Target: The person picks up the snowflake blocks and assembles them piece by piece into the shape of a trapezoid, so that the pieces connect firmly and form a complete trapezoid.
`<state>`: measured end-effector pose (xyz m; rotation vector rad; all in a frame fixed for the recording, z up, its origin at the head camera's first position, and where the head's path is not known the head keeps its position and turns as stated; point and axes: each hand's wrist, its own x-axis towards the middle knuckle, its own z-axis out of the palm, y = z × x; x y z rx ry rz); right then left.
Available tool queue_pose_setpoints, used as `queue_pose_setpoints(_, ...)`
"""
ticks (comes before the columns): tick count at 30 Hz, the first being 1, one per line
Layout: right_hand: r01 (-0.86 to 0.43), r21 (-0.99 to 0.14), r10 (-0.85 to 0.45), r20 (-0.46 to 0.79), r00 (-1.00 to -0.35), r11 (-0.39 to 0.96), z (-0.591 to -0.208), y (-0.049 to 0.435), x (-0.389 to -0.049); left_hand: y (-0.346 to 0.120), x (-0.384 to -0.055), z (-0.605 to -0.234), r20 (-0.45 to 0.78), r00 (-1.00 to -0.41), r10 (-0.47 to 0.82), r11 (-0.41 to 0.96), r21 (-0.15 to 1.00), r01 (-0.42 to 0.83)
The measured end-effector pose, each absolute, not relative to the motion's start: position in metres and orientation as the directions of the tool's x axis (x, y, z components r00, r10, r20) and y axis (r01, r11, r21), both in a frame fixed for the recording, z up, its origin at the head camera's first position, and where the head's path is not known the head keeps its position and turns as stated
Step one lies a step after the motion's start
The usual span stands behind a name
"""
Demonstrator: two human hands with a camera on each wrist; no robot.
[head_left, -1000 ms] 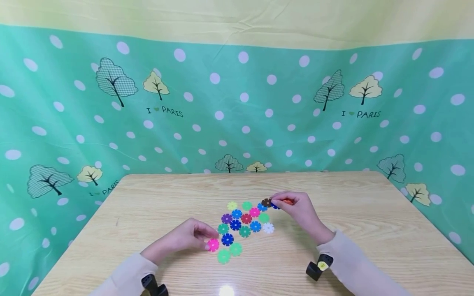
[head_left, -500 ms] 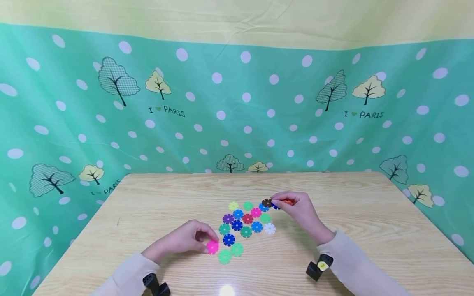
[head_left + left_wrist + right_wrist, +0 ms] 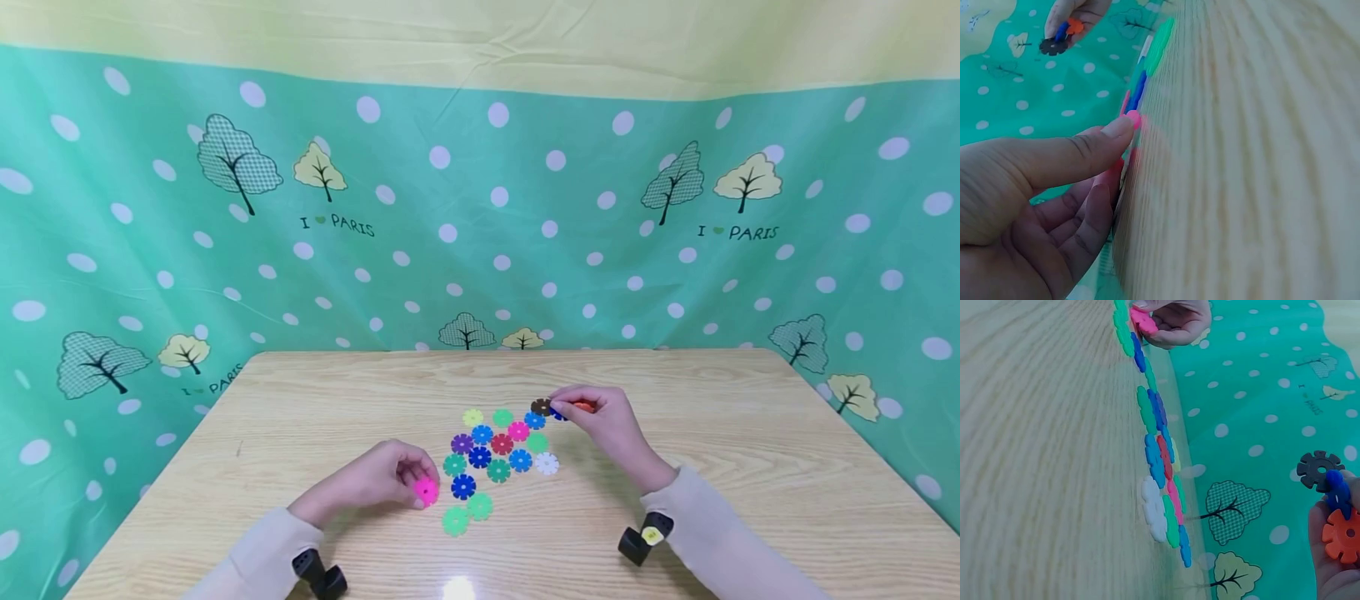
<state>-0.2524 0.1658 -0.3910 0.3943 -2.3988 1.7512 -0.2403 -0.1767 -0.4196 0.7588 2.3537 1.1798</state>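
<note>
Between thumb and fingers, my left hand (image 3: pixel 382 477) pinches a pink notched disc (image 3: pixel 426 492), a flat flower-shaped building piece, left of the loose pieces. In the left wrist view my thumb (image 3: pixel 1085 153) covers much of this disc. Farther back on the right, my right hand (image 3: pixel 606 417) holds a joined set of discs above the table. It is made of a dark brown disc (image 3: pixel 1319 470), a blue disc (image 3: pixel 1337 495) and an orange disc (image 3: pixel 1342 536); the blue one stands crosswise between the other two. My fingers hide part of the set.
Several loose notched discs lie flat mid-table, among them a white one (image 3: pixel 547 463), a red one (image 3: pixel 502 443) and a light green one (image 3: pixel 455 521) nearest me. The wooden table (image 3: pixel 300 400) ends at a green dotted curtain (image 3: pixel 480 233). Each wrist wears a black camera (image 3: pixel 636 546).
My left hand has drawn the pink disc slightly left, away from the loose discs, and its tilt has changed. My right hand, still holding the joined discs, has barely moved.
</note>
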Motion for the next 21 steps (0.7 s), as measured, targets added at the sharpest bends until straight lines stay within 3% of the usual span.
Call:
queue_pose_setpoints(10, -0.337, -0.904, -0.135, 0.311, -0.941, 0.265, -0.389, 0.167, -0.254, -0.174, -0.246, -0.414, -0.081, -0.844, 0.530, 0.456, 0.867, 0.203)
queue_pose_setpoints(21, -0.329, -0.903, -0.137, 0.302, -0.943, 0.278, -0.371, 0.158, -0.243, -0.140, -0.247, -0.400, 0.011, -0.869, 0.495, 0.390, 0.890, 0.234)
